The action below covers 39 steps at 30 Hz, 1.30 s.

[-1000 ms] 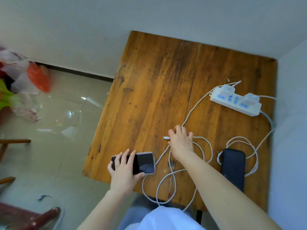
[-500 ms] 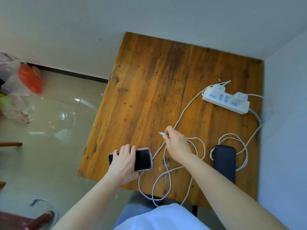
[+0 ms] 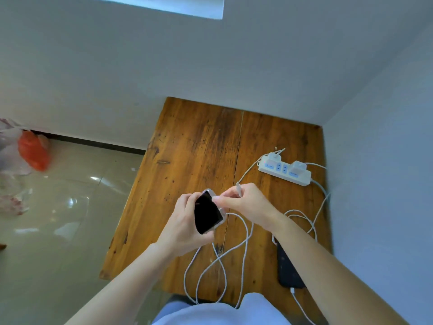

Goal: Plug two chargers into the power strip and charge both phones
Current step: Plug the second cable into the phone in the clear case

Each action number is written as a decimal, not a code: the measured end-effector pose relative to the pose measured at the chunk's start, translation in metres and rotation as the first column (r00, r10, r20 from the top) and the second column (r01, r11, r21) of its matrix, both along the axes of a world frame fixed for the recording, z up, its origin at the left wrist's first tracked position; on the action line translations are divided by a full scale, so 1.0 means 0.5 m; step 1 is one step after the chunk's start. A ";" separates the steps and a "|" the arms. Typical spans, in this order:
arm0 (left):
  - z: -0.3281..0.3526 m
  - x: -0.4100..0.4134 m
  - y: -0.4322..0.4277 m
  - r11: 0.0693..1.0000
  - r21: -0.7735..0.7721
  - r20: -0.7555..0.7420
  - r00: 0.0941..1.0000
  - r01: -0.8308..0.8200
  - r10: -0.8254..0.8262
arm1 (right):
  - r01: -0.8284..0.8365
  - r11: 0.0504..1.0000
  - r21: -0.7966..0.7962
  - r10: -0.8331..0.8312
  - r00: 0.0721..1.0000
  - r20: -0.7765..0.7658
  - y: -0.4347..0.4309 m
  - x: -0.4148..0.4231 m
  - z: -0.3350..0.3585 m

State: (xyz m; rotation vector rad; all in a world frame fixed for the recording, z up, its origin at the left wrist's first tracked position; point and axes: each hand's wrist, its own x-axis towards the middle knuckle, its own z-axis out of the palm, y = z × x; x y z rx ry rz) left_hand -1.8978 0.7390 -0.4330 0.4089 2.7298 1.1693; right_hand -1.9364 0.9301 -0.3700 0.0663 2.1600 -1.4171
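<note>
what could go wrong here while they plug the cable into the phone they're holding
1. The phone is held off the table in the left hand alone; pushing the connector could make it slip.
2. The white cable loops loosely over the table's near edge and could snag.
3. Tugging it might drag the power strip.

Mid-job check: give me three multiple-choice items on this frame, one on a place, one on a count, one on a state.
1. Where does the black phone lie?
A. on the table's right side
B. on the floor
C. on the power strip

2. How many chargers sit in the power strip?
A. none
B. two
C. four

3. The phone in the left hand is:
A. flat on the table
B. lifted, screen dark
C. showing a lit screen

Key: 1 A, it rests beside the right forearm; 2 B, two white blocks stand in it; 3 B, it is held above the wooden table.
</note>
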 end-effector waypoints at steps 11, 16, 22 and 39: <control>0.077 -0.074 0.068 0.928 0.059 0.274 0.900 -0.367 0.339 | 0.394 0.911 0.122 -0.362 0.905 -0.224 0.043 -0.026 0.068; 0.125 -0.103 0.122 0.317 0.298 0.953 0.301 -0.901 -0.040 | 0.591 0.807 0.001 -0.579 0.791 -0.197 0.051 -0.021 0.079; 0.127 -0.126 0.118 0.048 0.425 0.905 0.424 -0.904 -0.036 | 0.481 0.876 -0.035 -0.478 0.856 -0.199 0.092 -0.015 0.108; 0.177 -0.139 0.105 0.377 0.646 0.748 0.450 -0.664 -0.488 | 0.602 0.798 -0.035 -0.602 0.792 -0.108 0.127 -0.046 0.134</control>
